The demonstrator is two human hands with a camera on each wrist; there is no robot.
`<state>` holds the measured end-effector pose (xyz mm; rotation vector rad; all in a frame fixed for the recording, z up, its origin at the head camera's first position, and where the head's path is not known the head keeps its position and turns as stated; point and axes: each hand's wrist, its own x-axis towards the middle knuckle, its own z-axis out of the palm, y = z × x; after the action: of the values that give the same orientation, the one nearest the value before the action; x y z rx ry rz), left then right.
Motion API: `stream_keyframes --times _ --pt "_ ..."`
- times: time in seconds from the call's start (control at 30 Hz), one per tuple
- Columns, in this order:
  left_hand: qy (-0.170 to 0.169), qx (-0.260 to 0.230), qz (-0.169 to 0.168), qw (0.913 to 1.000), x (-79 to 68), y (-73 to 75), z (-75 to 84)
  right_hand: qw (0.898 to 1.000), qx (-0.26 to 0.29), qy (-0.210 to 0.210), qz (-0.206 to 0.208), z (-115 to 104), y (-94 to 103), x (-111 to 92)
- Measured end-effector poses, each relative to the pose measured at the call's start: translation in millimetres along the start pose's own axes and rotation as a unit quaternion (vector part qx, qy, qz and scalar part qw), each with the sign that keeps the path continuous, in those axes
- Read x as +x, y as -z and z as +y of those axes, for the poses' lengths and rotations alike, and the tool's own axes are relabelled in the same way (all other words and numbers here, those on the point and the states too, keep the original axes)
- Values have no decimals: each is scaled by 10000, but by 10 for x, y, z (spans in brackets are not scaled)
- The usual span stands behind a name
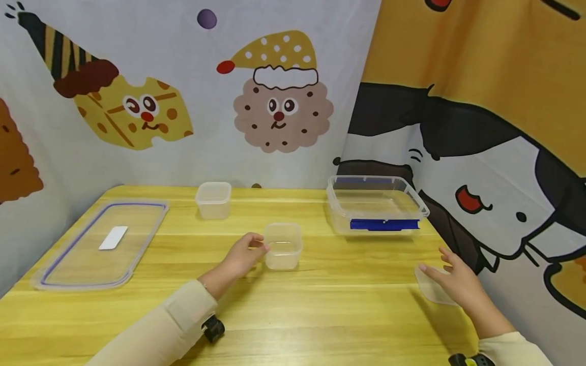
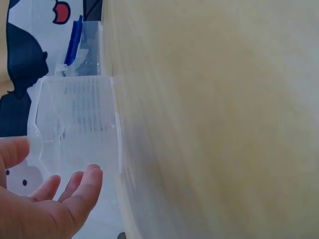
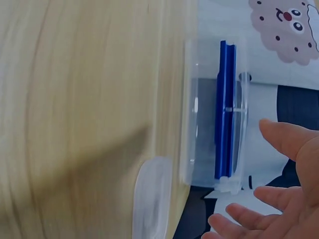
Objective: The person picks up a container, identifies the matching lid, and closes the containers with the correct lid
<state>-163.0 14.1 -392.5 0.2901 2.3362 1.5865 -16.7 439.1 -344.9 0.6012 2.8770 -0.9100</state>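
A small clear plastic container (image 1: 283, 246) without a lid stands upright on the table. At its left side is my left hand (image 1: 243, 255), thumb and fingers apart. The left wrist view has the same container (image 2: 75, 119) just beyond the fingertips; whether they touch it I cannot tell. My right hand (image 1: 456, 283) hovers at the right with spread fingers and holds nothing. Beneath it a small translucent lid (image 1: 432, 288) lies flat, partly hidden by the hand. In the right wrist view the fingers are clearly apart from that lid (image 3: 152, 199).
A large clear box (image 1: 341, 218) with blue clasps stands at the back right, near the curtain. Another small container (image 1: 213, 206), which looks lidded, is at the back. On the left lies a large lid (image 1: 87, 272) with a blue seal and a white card (image 1: 113, 238) on it.
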Motion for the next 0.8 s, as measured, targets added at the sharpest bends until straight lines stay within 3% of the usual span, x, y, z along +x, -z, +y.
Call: stream_keyframes --times 0.8 --pt "20 -22 -78 10000 3 6 -2 9955 -397 -743 -425 404 3 68"
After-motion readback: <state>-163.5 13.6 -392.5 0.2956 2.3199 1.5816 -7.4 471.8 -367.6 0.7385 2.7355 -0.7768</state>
